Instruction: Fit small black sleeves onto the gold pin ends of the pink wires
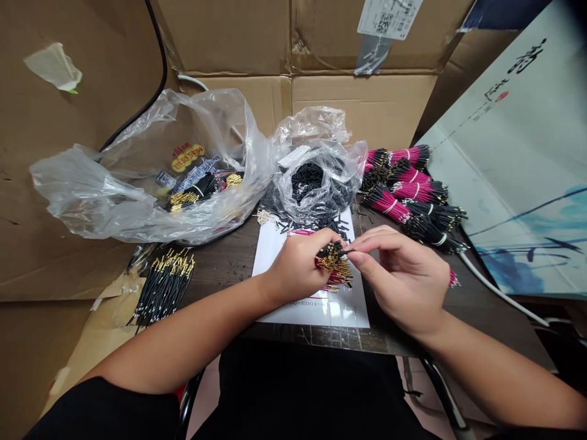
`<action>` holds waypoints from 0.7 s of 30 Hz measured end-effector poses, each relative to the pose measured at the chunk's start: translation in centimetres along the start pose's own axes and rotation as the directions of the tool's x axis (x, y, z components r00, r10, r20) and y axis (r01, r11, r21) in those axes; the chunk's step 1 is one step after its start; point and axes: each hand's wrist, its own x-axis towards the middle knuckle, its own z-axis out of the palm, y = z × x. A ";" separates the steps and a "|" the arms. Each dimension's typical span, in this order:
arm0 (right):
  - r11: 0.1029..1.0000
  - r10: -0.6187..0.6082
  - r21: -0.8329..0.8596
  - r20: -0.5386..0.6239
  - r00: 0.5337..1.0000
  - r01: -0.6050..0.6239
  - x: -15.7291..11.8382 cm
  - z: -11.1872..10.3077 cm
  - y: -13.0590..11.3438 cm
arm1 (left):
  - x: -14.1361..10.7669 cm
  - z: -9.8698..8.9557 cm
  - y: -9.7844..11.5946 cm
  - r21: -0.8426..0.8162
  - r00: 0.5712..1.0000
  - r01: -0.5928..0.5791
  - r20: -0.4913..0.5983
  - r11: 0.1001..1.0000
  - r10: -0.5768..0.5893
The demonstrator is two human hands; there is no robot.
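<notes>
My left hand [298,263] is wrapped round a bundle of wires [328,261] whose gold terminal ends point to the right. Several of those ends have black sleeves on them. At the bundle's tip, thumb and forefinger of my right hand [406,275] pinch a small black sleeve [348,251]. Whether that sleeve sits over a terminal I cannot tell. Pink wires with gold ends lie below the bundle on a white printed sheet [316,313]. Just beyond my hands, an opened clear plastic bag [342,162] holds many short black sleeves [307,180], and more are scattered before it.
Tied bundles of pink and black wires [415,192] are piled at the back right. A large clear bag [151,214] with wire bundles stands back left. Loose black wires with gold ends [167,284] lie left. Cardboard [367,104] walls off the dark table [229,299].
</notes>
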 end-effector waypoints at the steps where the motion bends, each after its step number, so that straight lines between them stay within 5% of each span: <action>1: 1.000 -0.001 -0.001 -0.004 1.000 0.001 0.0 0.0 0.0 | 0.0 0.0 0.0 0.002 1.000 -0.001 0.000 1.000 0.001; 21: 0.990 -0.067 -0.124 0.039 0.997 0.072 -0.1 0.2 -0.2 | -0.1 -0.2 -0.3 0.097 1.000 -0.012 -0.007 0.995 0.013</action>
